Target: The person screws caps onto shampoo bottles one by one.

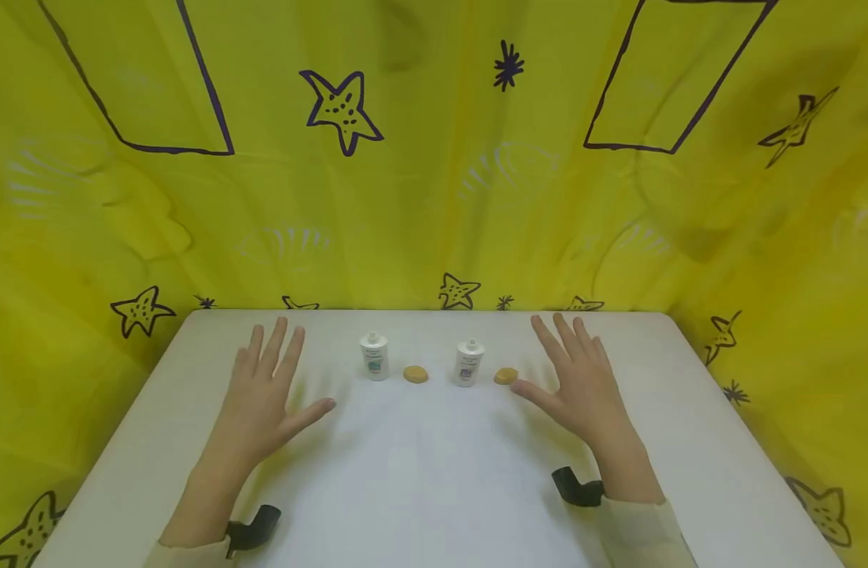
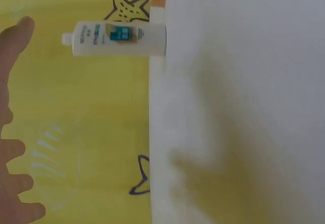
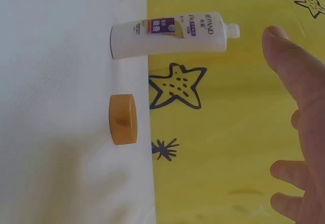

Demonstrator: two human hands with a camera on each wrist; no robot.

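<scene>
Two white bottles stand upright without caps on the white table: the left bottle [image 1: 374,356] has a teal label patch, the right bottle [image 1: 469,363] a purple one. To the right of each lies an orange-gold oval cap, the left cap [image 1: 416,375] and the right cap [image 1: 506,376]. My left hand [image 1: 260,398] is held above the table, fingers spread, left of the left bottle [image 2: 119,39]. My right hand [image 1: 581,386] hovers likewise on the right side, its thumb near the right cap [image 3: 123,119] in the head view. Neither hand holds anything.
A yellow curtain [image 1: 405,205] with drawn stars and shells surrounds the back and sides of the table [image 1: 420,489]. Each wrist wears a black camera mount, the left mount [image 1: 255,528] and the right mount [image 1: 576,487].
</scene>
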